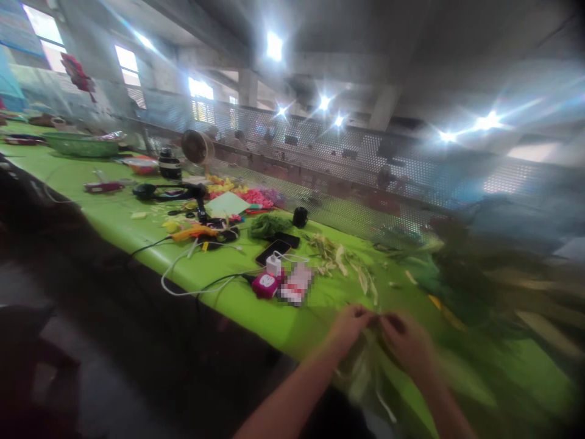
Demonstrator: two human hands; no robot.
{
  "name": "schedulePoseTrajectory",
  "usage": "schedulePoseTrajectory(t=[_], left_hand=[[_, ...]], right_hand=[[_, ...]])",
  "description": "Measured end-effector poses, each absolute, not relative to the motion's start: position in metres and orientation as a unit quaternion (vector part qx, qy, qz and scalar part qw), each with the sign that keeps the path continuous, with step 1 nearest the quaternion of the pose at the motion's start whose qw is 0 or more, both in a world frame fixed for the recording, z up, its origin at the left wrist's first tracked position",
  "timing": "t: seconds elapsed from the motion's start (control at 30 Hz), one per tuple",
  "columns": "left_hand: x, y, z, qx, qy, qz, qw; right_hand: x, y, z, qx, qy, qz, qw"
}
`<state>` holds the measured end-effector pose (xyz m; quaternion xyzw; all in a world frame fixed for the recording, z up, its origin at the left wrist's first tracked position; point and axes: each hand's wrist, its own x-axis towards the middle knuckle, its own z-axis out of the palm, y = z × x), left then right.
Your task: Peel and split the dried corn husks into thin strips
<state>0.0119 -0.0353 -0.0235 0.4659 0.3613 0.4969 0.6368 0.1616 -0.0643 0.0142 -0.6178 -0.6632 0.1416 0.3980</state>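
While the left hand [351, 323] and right hand [404, 338] nearly meet, fingertips pinched together, apparently on limp pale-green leafy strips [362, 364] hanging below, the work looks unfinished: loose yellowish-green strips [340, 261] lie beyond them. The front edge of the glossy green counter [287, 327] passes nearside of both hands; open surface separates the left from a boxy magenta power socket [264, 285], while a blurred dark-green heap [466, 286] crowds the right.

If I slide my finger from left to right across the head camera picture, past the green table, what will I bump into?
Green basket → dark jar → pale green sheet → magenta block → small black cylinder → left hand → right hand.
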Motion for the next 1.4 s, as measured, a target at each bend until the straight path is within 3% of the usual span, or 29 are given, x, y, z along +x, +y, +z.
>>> schedulePoseTrajectory(t=[0.43,1.03,1.4], left_hand=[[0.015,-0.033,-0.024,0.486,0.331,0.506,0.631],[0.012,-0.044,-0.009,0.515,0.315,0.564,0.563],[0.011,-0.038,-0.014,0.487,0.317,0.518,0.628]], right_hand=[[0.158,-0.065,0.021,-0.632,-0.634,0.174,0.41],[0.158,-0.066,0.019,-0.615,-0.577,0.311,0.439],[0.156,-0.066,0.022,-0.612,-0.584,0.288,0.448]])
